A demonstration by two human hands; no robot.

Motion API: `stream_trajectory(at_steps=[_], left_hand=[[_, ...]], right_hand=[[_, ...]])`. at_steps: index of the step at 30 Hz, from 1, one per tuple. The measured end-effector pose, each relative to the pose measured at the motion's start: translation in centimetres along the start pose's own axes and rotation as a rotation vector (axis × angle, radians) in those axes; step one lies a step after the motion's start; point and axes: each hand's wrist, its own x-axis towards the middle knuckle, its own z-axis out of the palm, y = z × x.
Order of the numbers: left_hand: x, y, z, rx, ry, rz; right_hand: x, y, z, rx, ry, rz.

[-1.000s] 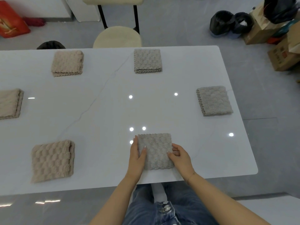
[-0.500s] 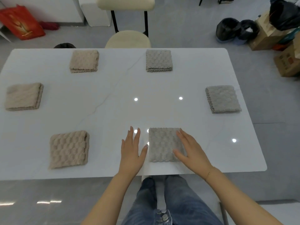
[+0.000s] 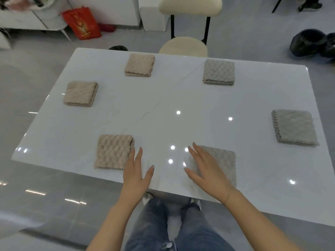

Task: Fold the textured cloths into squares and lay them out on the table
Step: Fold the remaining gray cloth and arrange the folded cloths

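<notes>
On the white table (image 3: 163, 98), six folded cloths are lying well apart: three beige on the left, three grey on the right. Nearest, the right hand (image 3: 206, 169) is hovering with fingers spread over the grey cloth (image 3: 224, 163), partly hiding it, while the left hand (image 3: 136, 174) is resting flat beside the beige cloth (image 3: 112, 151), holding nothing. A cream chair (image 3: 183, 46) is standing beyond the far edge.

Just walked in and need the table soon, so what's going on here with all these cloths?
A person is laying folded textured cloths out on the white table. Six folded squares lie spaced around it: three beige on the left, three grey on the right. The right hand lies flat over the nearest grey cloth, fingers straight. The left hand is open beside the nearest beige cloth, holding nothing. No unfolded cloth is in view.
</notes>
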Motion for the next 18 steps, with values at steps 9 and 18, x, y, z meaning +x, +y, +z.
stream_trajectory(at_steps=[9,18], left_hand=[[8.4,-7.2,-7.5,-0.004,-0.171,0.052],[18.2,-12.1,-15.6,0.310,-0.597,0.347]], right_hand=[[5.7,-7.0,6.6,-0.047,-0.005,0.098],[9.6,-18.4,14.8,0.109,0.138,0.376]])
